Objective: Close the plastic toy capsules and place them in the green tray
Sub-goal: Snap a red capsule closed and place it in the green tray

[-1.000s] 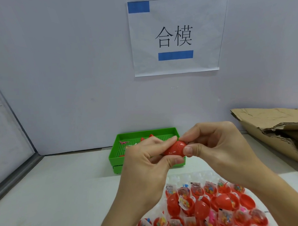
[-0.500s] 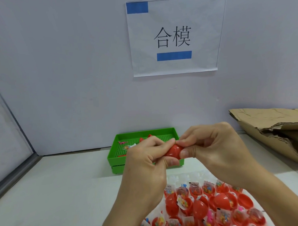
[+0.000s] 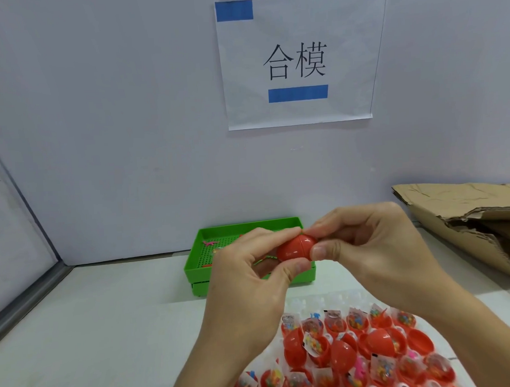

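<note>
A red plastic capsule with its two halves joined is held in mid-air between both hands. My left hand pinches its left half between thumb and fingers. My right hand pinches its right half the same way. Behind the hands, the green tray sits against the wall with a few small pieces on its perforated floor; its right part is hidden. In front, a clear blister sheet holds several open red capsule halves filled with bagged toys.
A crumpled cardboard box lies at the right along the wall. A paper sign hangs on the wall above the tray. A metal frame edge borders the white table at the left.
The capsule halves have come together and the seam now shows closed. Both hands stayed nearly in place, loosening slightly so more of the capsule is visible.
</note>
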### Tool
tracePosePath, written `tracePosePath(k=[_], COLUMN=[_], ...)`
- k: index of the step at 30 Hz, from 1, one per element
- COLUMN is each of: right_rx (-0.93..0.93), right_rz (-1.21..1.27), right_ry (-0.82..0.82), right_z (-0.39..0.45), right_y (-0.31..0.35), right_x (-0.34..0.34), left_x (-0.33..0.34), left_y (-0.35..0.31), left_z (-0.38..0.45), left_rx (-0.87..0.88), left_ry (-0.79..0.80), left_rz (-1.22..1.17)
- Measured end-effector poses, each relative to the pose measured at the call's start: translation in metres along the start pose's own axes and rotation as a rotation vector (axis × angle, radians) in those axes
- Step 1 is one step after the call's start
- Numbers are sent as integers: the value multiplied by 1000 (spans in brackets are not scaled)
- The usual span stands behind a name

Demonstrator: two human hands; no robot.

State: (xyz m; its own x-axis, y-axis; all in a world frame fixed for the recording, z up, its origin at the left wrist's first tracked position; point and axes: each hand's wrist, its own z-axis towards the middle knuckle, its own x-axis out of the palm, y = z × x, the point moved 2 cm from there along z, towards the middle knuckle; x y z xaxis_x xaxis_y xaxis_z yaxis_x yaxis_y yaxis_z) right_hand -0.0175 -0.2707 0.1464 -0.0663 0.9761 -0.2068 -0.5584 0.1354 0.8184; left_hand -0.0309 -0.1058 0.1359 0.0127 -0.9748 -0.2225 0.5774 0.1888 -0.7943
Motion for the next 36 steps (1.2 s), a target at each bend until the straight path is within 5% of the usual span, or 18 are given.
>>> tracePosePath(k=[20, 25, 36], right_rx=[-128, -146, 114], right_rz=[-119, -220, 62], right_ry=[-65, -46, -20], right_z=[1, -2, 1], right_y=[-11, -4, -10], right_x=[14, 22, 7], left_x=[2, -7, -3], left_y=[5, 8, 12], left_z=[-3, 0, 0], left_rx=[226, 105, 18], left_ry=[-139, -115, -72], left_rz=[379, 248, 95])
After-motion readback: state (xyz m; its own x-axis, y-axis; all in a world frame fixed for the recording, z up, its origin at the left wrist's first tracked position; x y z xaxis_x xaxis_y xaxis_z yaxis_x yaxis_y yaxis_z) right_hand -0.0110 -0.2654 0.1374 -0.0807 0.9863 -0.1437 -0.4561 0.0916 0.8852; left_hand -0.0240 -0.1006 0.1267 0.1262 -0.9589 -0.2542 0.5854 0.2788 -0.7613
